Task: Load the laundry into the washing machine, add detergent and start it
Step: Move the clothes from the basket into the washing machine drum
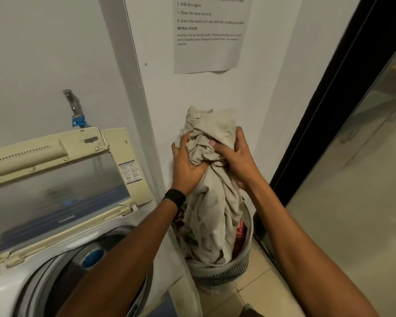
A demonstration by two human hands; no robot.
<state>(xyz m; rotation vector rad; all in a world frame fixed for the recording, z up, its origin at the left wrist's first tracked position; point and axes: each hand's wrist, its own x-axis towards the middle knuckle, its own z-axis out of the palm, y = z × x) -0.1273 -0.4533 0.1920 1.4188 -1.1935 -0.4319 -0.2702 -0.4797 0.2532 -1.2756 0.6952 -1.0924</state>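
Note:
A large beige cloth point(215, 197) hangs bunched over the grey laundry basket point(229, 271) on the floor, its lower end still inside the basket. My left hand point(188, 163) grips the bundle's left side and my right hand point(236, 156) grips its right side, near the top. Red patterned laundry point(240, 232) shows in the basket behind the cloth. The top-load washing machine point(16, 284) stands at the lower left with its lid point(55, 186) raised and its drum point(62, 277) open under my left forearm.
A water tap with a blue fitting point(77, 113) juts from the wall above the machine. A printed instruction sheet point(208, 35) hangs on the wall. A dark door frame point(329, 99) and glass panel border the right. Tiled floor lies around the basket.

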